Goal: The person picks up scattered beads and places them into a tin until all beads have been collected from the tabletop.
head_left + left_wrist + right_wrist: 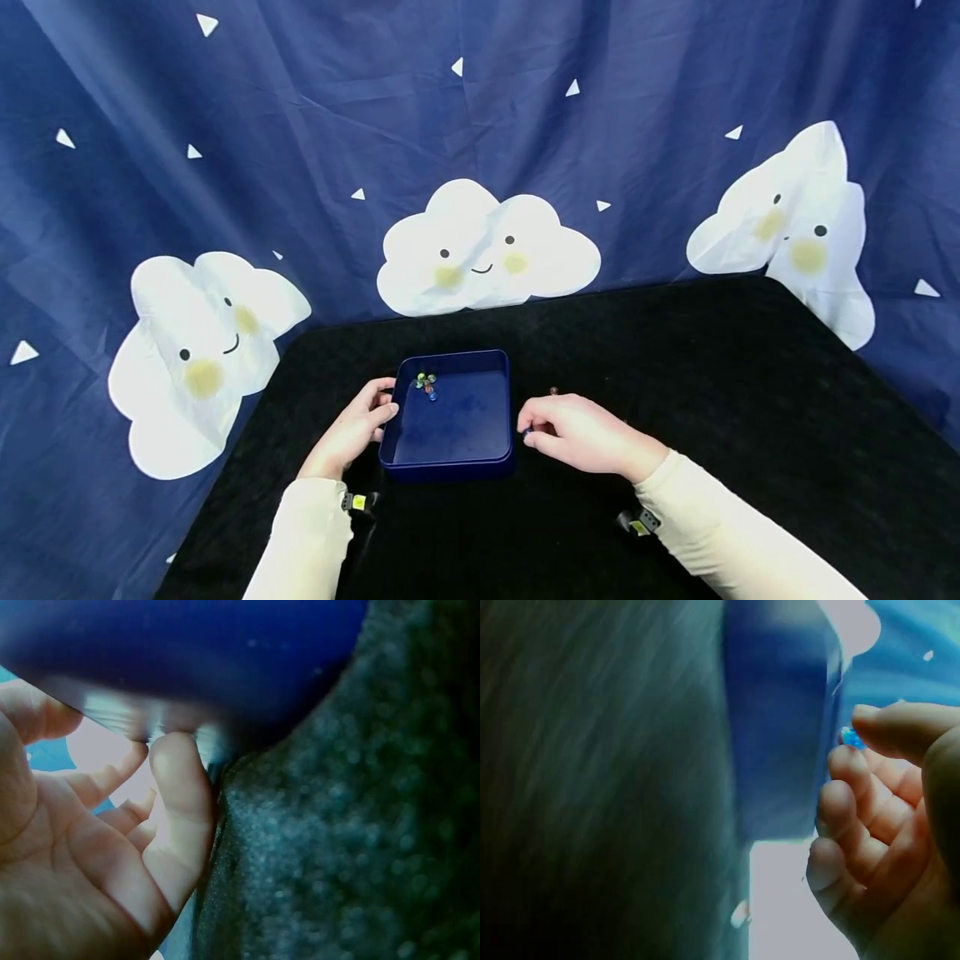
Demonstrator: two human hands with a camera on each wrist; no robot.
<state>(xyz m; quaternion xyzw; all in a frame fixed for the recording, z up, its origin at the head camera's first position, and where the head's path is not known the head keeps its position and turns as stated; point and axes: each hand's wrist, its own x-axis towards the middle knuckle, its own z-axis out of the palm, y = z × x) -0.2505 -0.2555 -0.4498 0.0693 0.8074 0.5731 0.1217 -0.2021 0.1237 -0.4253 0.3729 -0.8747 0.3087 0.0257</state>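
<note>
A square dark-blue tray with a raised rim sits on the black table. Several small glass marbles, green, reddish and blue, lie together at its far left corner. Against the tray's left wall rests my left hand, its thumb at the rim. In the left wrist view its fingertips touch the outside of the wall. Just right of the tray, my right hand pinches a blue marble between thumb and forefinger; the other fingers are curled. Behind that hand, a brownish marble lies on the table.
A black cloth covers the table. Behind it hangs a blue curtain with white clouds and triangles. A tiny reddish spot, perhaps another marble, shows at the right hand's far side, mostly hidden.
</note>
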